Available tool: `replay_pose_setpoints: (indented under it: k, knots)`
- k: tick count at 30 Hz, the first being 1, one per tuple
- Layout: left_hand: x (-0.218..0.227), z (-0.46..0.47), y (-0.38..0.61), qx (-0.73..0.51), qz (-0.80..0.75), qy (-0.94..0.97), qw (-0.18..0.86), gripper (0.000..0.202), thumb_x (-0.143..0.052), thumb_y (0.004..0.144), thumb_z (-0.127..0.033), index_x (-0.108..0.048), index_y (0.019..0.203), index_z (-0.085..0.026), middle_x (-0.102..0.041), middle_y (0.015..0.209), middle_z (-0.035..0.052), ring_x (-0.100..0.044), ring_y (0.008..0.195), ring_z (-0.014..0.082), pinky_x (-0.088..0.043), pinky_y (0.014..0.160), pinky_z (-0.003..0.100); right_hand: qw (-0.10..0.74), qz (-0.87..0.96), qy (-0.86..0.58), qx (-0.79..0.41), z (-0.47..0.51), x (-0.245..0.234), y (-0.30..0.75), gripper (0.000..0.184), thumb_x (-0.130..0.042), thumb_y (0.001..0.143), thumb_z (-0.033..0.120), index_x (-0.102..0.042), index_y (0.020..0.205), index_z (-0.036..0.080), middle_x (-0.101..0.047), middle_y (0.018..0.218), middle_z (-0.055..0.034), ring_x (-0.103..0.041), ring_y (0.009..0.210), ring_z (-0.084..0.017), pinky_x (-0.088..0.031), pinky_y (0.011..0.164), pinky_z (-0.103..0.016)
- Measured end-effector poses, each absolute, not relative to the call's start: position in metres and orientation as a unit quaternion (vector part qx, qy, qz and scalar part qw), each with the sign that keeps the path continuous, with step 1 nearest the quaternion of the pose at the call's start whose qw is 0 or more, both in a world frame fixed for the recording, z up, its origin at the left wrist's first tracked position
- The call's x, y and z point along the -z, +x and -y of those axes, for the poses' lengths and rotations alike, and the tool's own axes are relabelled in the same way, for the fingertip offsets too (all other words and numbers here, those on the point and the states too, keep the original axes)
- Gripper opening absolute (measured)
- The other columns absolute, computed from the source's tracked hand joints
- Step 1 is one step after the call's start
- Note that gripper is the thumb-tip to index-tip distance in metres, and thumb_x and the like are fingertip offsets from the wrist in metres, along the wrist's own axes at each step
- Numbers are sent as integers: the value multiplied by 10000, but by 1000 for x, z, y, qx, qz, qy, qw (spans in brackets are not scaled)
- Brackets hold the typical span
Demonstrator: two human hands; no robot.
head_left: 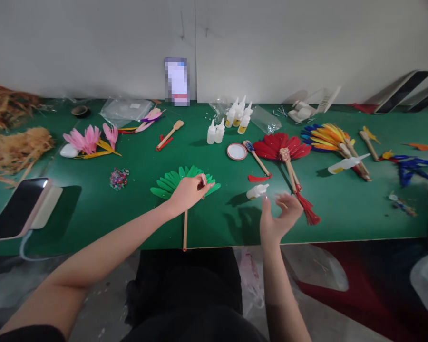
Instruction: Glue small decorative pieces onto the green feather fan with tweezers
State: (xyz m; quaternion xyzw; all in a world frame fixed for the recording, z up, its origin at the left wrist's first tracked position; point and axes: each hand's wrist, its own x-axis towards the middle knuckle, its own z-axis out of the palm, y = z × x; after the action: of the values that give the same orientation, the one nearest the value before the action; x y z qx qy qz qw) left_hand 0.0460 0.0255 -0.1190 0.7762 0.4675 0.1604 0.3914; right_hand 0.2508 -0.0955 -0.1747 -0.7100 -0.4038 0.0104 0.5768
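A green feather fan (171,182) on a thin wooden stick (185,230) lies on the green table (342,209) in front of me. My left hand (189,192) rests on the fan's base, fingers pressed down on the feathers. My right hand (280,217) hovers open above the table, fingers spread and slightly blurred, holding nothing. A small white glue bottle (257,191) lies on its side just left of that hand. A red feather fan (281,148) with a red tassel (308,209) lies just beyond and right of it.
Upright glue bottles (235,118), a round white lid (237,151), a multicoloured feather fan (324,137), pink feathers (87,140), a bead pile (119,178) and a wooden fan handle (170,134) lie on the table. A phone (19,206) leans at the left. Straw (10,142) is piled far left.
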Motion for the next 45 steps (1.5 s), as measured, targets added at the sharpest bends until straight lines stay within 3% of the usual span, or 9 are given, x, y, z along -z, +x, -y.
replay_pose_setpoints:
  k: [5, 10, 16, 26, 45]
  knots:
    - [118, -26, 47, -165, -469, 772, 396, 372, -544, 888, -433, -461, 606, -205, -606, 506, -28, -605, 490, 137, -430, 540, 264, 510, 531, -677, -17, 111, 167, 213, 257, -587, 897, 383, -590, 1017, 155, -582, 865, -21, -566, 766, -146, -510, 725, -338]
    - [120, -27, 48, -168, -474, 767, 398, 361, -556, 882, -442, -463, 626, -205, -589, 481, -43, -609, 492, 135, -428, 554, 260, 404, 632, -653, -102, 107, 167, 180, 260, -494, 963, 319, -608, 1133, 159, -545, 640, 39, -488, 502, -75, -443, 505, -212]
    - [124, -28, 47, -173, -479, 765, 395, 350, -560, 873, -465, -476, 653, -205, -594, 499, -42, -615, 509, 137, -435, 561, 262, 334, 655, -670, -101, 95, 172, 173, 324, -454, 976, 322, -623, 1198, 158, -579, 640, 8, -512, 488, -81, -381, 453, -209]
    - [123, -29, 50, -166, -486, 770, 378, 352, -560, 866, -459, -485, 636, -203, -597, 509, -20, -603, 515, 141, -424, 544, 267, 273, 661, -696, -68, 86, 178, 166, 313, -450, 985, 355, -598, 1179, 160, -594, 668, 20, -491, 469, -66, -403, 445, -196]
    - [121, -35, 50, -179, -490, 765, 378, 369, -569, 863, -467, -484, 624, -199, -601, 518, -14, -610, 530, 149, -446, 570, 274, 255, 656, -709, -43, 84, 184, 162, 322, -455, 980, 385, -608, 1143, 153, -602, 677, 15, -507, 486, -70, -423, 460, -201]
